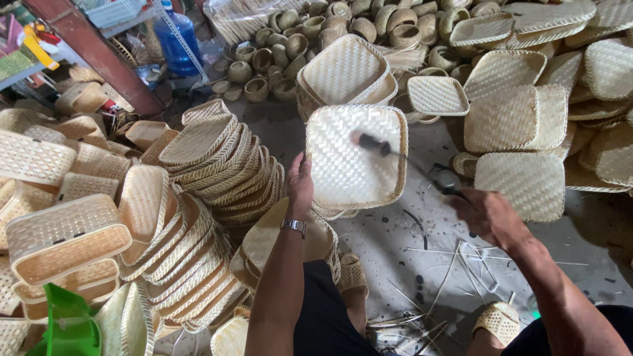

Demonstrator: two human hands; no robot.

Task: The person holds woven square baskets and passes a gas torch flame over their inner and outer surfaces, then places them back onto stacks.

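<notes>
My left hand (300,184) grips the left edge of a square woven bamboo tray (353,158) and holds it up, its flat underside facing me. A watch sits on that wrist. My right hand (486,214) is closed on a thin dark tool (402,157) whose blurred dark tip lies against the tray's surface near its upper middle. Both my feet in woven sandals (499,321) rest on the grey floor below.
Nested stacks of woven trays (211,165) lean at the left beside rectangular baskets (62,237). More trays (514,118) and several small round baskets (290,46) lie beyond. A blue water jug (175,39) stands far left; a green plastic piece (66,323) sits bottom left.
</notes>
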